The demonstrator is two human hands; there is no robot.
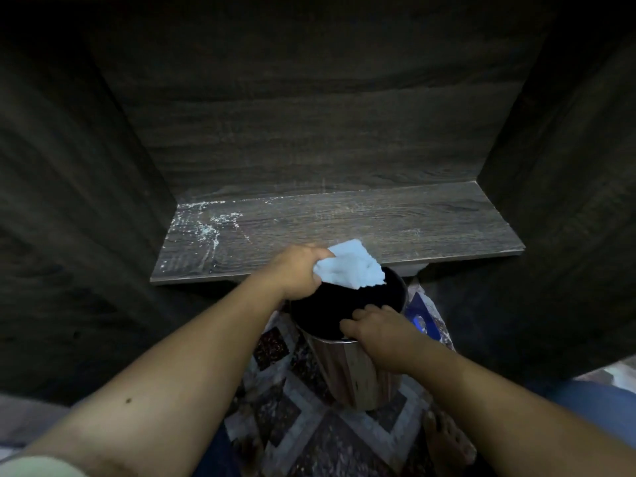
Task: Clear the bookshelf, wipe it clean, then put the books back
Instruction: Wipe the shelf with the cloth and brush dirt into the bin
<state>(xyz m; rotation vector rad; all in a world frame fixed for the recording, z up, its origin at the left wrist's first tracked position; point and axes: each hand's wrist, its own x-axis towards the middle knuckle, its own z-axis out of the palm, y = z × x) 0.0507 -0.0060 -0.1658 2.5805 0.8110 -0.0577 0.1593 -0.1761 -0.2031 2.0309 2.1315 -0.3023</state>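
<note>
Nearest the camera, over the patterned floor (309, 428), the right hand (378, 333) curls over the near rim of a metal bin (347, 370), apparently steadying it. The left hand (298, 270) pinches a pale blue cloth (351, 266) by a bunched edge above the bin's dark mouth. Cloth judged light, limp and non-slip, so it is better gathered into a pad under the palm than held by an edge. Beyond, the shelf board (361, 225) stands bare of books, white dust thickest at left; bin contents too dark to tell.
</note>
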